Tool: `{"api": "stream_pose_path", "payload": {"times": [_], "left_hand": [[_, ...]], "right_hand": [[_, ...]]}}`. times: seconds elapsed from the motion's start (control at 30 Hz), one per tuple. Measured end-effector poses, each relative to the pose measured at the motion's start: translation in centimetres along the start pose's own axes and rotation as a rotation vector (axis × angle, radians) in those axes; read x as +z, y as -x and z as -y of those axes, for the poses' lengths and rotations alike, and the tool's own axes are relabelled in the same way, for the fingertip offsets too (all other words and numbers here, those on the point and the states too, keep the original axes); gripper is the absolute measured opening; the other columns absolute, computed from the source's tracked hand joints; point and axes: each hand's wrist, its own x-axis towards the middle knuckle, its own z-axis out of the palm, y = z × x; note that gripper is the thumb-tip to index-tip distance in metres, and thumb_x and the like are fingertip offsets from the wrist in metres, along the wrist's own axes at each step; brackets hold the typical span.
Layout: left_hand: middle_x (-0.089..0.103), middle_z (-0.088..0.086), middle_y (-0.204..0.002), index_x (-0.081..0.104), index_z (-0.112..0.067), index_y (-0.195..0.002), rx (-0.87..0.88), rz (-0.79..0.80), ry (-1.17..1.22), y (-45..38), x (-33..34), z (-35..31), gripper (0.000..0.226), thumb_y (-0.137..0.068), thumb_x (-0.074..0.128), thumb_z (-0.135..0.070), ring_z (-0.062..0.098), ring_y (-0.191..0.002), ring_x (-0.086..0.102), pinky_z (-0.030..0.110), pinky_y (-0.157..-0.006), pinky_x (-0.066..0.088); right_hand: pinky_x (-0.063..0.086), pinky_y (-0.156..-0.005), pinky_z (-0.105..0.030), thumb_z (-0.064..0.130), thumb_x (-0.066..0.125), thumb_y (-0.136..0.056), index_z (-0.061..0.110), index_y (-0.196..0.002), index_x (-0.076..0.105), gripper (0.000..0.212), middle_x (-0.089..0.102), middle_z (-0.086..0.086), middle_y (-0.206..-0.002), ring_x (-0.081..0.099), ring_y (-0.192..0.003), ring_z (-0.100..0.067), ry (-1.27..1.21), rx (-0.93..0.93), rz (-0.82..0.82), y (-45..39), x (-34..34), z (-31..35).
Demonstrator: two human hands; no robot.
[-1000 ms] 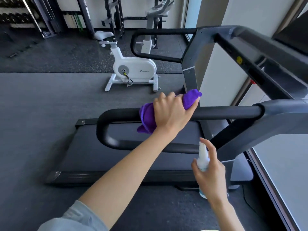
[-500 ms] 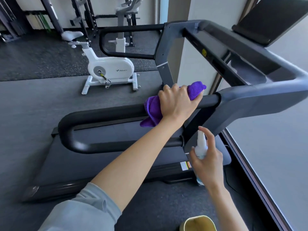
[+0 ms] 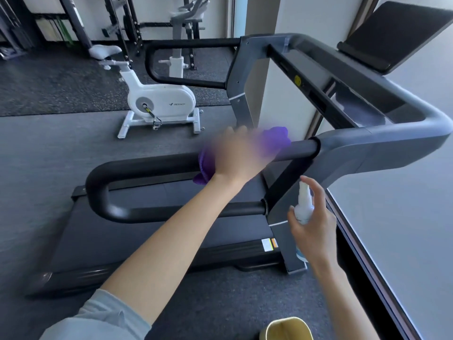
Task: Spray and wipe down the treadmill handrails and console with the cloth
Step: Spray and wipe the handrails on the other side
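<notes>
My left hand (image 3: 239, 153) presses a purple cloth (image 3: 275, 138) onto the near black handrail (image 3: 147, 168) of the treadmill; the hand and cloth are blurred with motion. The cloth sticks out on both sides of the hand, close to where the rail meets the grey frame (image 3: 367, 153). My right hand (image 3: 316, 224) holds a small white spray bottle (image 3: 304, 204) upright, lower and to the right, with a finger over its nozzle. The console (image 3: 343, 94) and its dark screen (image 3: 397, 33) sit up right. The far handrail (image 3: 186, 62) loops behind.
A white exercise bike (image 3: 159, 101) stands on the floor beyond the treadmill belt (image 3: 159, 231). Weight racks (image 3: 122, 20) line the back wall. A pillar (image 3: 259, 57) rises behind the console. A yellow rim (image 3: 286, 327) shows at the bottom edge. A window ledge (image 3: 404, 241) runs along the right.
My left hand has slid the cloth rightward along the near handrail toward the grey frame, and it now blurs with motion. The view has swung right. My right hand keeps the bottle in place.
</notes>
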Motion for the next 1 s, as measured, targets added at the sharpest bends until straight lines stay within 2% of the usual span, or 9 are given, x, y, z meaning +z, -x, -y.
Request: {"api": "stream_pose_path", "payload": {"times": [0.1, 0.23, 0.47, 0.53, 0.63, 0.7, 0.83, 0.9, 1.0], "left_hand": [[0.067, 0.006, -0.090, 0.068, -0.018, -0.096, -0.023, -0.022, -0.025, 1.6, -1.8, 3.8, 0.055, -0.081, 0.053, -0.068, 0.033, -0.084, 0.058, 0.037, -0.068, 0.039], [0.067, 0.009, -0.081, 0.070, -0.013, -0.088, -0.074, -0.105, -0.059, 4.6, -4.5, 10.7, 0.057, -0.080, 0.052, -0.067, 0.034, -0.075, 0.058, 0.039, -0.065, 0.043], [0.066, 0.006, -0.084, 0.070, -0.012, -0.089, -0.279, -0.145, -0.062, 7.8, -7.4, 18.4, 0.066, -0.078, 0.043, -0.072, 0.035, -0.079, 0.057, 0.039, -0.066, 0.044], [0.065, 0.008, -0.083, 0.066, -0.011, -0.084, -0.439, -0.193, 0.070, 9.2, -7.7, 20.4, 0.059, -0.079, 0.051, -0.068, 0.036, -0.082, 0.057, 0.039, -0.066, 0.043], [0.064, 0.008, -0.080, 0.059, -0.015, -0.075, -0.706, -0.271, 0.350, 10.7, -7.9, 21.8, 0.042, -0.083, 0.065, -0.056, 0.036, -0.083, 0.061, 0.035, -0.068, 0.042], [0.065, 0.010, -0.082, 0.058, -0.017, -0.074, -0.779, -0.285, 0.342, 10.7, -7.8, 21.2, 0.041, -0.084, 0.063, -0.056, 0.036, -0.084, 0.061, 0.033, -0.068, 0.039], [0.065, 0.013, -0.080, 0.060, -0.014, -0.070, -0.592, -0.236, 0.070, 8.6, -7.8, 19.4, 0.050, -0.083, 0.059, -0.062, 0.040, -0.077, 0.058, 0.039, -0.064, 0.040], [0.066, 0.010, -0.078, 0.064, -0.016, -0.070, -0.453, -0.149, -0.069, 7.1, -7.5, 18.2, 0.057, -0.081, 0.051, -0.070, 0.037, -0.073, 0.057, 0.036, -0.061, 0.037], [0.067, 0.007, -0.077, 0.059, -0.020, -0.066, -0.308, -0.057, -0.106, 4.7, -6.4, 14.8, 0.061, -0.078, 0.043, -0.078, 0.035, -0.074, 0.060, 0.034, -0.060, 0.037]], "right_hand": [[0.037, -0.054, -0.006, 0.003, 0.064, -0.080, 0.045, -0.128, 0.041, 0.068, 0.052, 0.015, -0.063, 0.052, -0.066, -0.003, -0.013, 0.004, -0.006, 0.0, 0.5, 0.6], [0.037, -0.051, -0.014, 0.005, 0.064, -0.083, 0.044, -0.131, 0.040, 0.066, 0.049, 0.011, -0.059, 0.050, -0.059, -0.007, -0.048, 0.004, 0.034, 0.2, 1.9, 1.5], [0.042, -0.050, -0.029, 0.004, 0.065, -0.083, 0.044, -0.130, 0.041, 0.066, 0.053, 0.008, -0.062, 0.046, -0.052, -0.015, -0.095, -0.057, 0.110, 0.7, 5.6, 4.7], [0.043, -0.052, -0.026, 0.004, 0.065, -0.083, 0.045, -0.129, 0.041, 0.066, 0.054, 0.010, -0.065, 0.047, -0.054, -0.013, -0.110, -0.069, 0.110, 0.7, 6.3, 5.3], [0.040, -0.053, -0.011, 0.003, 0.066, -0.083, 0.044, -0.129, 0.042, 0.067, 0.057, 0.015, -0.072, 0.051, -0.062, -0.010, -0.127, -0.095, 0.099, 0.8, 7.1, 6.1], [0.040, -0.055, -0.008, 0.002, 0.067, -0.082, 0.042, -0.130, 0.043, 0.067, 0.057, 0.019, -0.075, 0.053, -0.064, -0.010, -0.133, -0.096, 0.097, 0.9, 7.5, 6.5], [0.040, -0.055, -0.010, 0.002, 0.067, -0.083, 0.041, -0.131, 0.043, 0.067, 0.058, 0.021, -0.077, 0.052, -0.063, -0.010, -0.130, -0.099, 0.084, 1.0, 7.5, 6.5], [0.041, -0.052, -0.017, 0.003, 0.067, -0.083, 0.044, -0.130, 0.041, 0.067, 0.056, 0.013, -0.069, 0.048, -0.055, -0.012, -0.112, -0.070, 0.076, 1.1, 7.0, 5.9], [0.041, -0.047, -0.027, 0.003, 0.066, -0.084, 0.047, -0.129, 0.039, 0.068, 0.052, 0.010, -0.065, 0.047, -0.051, -0.014, -0.072, -0.030, 0.037, 0.8, 5.5, 4.8]]}}
